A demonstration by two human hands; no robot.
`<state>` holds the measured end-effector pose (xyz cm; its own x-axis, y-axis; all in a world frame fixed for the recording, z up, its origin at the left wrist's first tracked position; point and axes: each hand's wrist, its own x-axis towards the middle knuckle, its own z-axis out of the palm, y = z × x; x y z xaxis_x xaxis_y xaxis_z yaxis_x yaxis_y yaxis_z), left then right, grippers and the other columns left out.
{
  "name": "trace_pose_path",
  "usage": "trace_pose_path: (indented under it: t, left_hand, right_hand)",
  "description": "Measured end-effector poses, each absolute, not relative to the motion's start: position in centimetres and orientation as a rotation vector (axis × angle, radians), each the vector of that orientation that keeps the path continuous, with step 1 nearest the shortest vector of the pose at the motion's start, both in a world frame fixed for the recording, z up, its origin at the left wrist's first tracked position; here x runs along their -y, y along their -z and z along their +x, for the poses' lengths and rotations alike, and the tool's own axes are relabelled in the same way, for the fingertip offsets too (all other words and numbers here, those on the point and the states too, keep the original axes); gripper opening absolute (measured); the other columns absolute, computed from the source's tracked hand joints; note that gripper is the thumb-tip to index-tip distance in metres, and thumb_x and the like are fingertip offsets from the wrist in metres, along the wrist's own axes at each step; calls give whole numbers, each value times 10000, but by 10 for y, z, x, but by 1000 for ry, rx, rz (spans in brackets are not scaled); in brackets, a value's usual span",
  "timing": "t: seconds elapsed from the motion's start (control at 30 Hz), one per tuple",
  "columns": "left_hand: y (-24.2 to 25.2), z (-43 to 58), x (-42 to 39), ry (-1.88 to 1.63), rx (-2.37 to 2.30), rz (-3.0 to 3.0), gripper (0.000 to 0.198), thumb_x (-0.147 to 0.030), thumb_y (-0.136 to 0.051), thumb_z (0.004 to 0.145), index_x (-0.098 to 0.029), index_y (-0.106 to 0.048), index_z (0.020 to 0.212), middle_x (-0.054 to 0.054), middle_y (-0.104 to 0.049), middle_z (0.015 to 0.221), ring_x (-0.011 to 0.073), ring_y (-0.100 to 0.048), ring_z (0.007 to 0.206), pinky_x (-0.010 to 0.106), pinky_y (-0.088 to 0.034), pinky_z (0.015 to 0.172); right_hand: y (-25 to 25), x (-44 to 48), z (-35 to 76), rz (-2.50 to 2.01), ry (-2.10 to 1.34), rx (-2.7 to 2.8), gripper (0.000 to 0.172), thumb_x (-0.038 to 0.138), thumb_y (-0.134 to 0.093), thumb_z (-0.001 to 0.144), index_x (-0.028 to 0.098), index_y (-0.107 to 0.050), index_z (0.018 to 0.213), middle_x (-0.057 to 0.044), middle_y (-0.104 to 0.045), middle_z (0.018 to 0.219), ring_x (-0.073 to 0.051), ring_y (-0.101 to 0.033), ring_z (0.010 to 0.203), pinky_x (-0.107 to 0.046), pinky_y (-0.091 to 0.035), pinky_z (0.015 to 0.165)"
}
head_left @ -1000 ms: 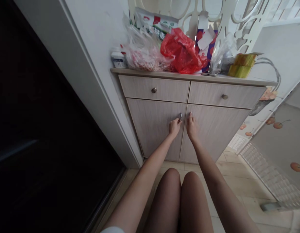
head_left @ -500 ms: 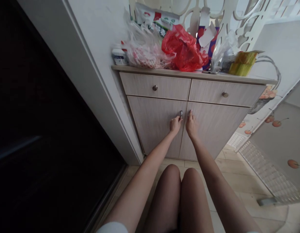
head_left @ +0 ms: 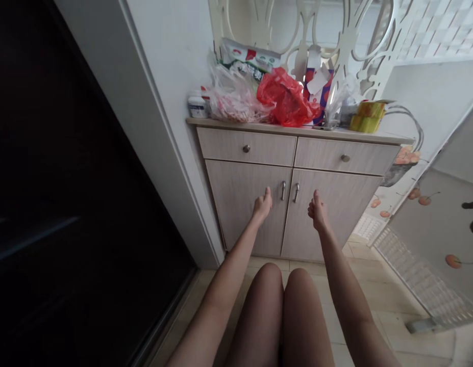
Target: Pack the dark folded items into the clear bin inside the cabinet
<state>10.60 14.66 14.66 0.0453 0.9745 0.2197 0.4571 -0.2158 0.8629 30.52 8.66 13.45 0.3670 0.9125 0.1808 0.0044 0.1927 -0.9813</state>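
Observation:
A pale wood-grain cabinet (head_left: 240, 214) stands in front of my knees, its two doors closed. My left hand (head_left: 263, 205) is in front of the left door, a little left of its metal handle (head_left: 283, 190) and apart from it. Its fingers are curled in with the thumb pointing up, and nothing shows in it. To the right of the other door handle (head_left: 296, 192), my right hand (head_left: 318, 210) hangs before the right door. It too is closed with the thumb raised, holding nothing visible.
Along the cabinet top lie a white jar (head_left: 197, 108), a clear plastic bag (head_left: 238, 104), a red plastic bag (head_left: 288, 97), a torn purple box (head_left: 318, 89) and yellow tape rolls (head_left: 368, 117). A dark door (head_left: 86, 204) is on the left, a cherry-patterned panel (head_left: 443, 224) on the right.
Both hands have come off the handle area and moved apart, left hand leftward, right hand rightward. Both door handles now show fully. The view has shifted slightly.

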Motion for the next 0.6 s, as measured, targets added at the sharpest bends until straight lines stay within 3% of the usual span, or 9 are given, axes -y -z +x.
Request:
trace_pose_path:
  t: [0.1,0.2,0.4,0.6]
  left_hand:
    - [-148,110,-133,-1068,-1300,1614,804,-807,89,852,-237,-302,442,-11,-250,379,121,-318,386,261,-233,449]
    - [-147,123,-131,-999,-1274,1576,822,-817,163,805,-237,-302,453,-1,-264,382,122,-313,389,263,-219,444]
    - [-133,141,-139,-895,-1380,1598,883,-850,162,767,-233,-394,468,45,-411,409,147,-416,433,279,-236,446]
    - [-125,142,-142,-941,-1390,1635,842,-870,173,729,-245,-315,445,19,-307,386,146,-363,416,292,-222,447]
  right_hand:
    - [-141,-77,298,-1123,-956,948,707,963,-221,740,275,-144,597,107,-121,478,-72,-98,409,-225,-97,379]
    - [-144,-79,288,-1170,-977,934,709,970,-126,738,276,-129,597,106,-115,477,-66,-91,392,-221,-78,372]
    - [-135,-92,281,-1310,-960,901,714,981,-106,722,281,-164,595,101,-153,464,-69,-144,369,-220,-103,352]
    - [-126,-99,283,-1343,-927,916,726,993,-139,707,280,-180,576,95,-187,466,-66,-173,367,-219,-129,347]
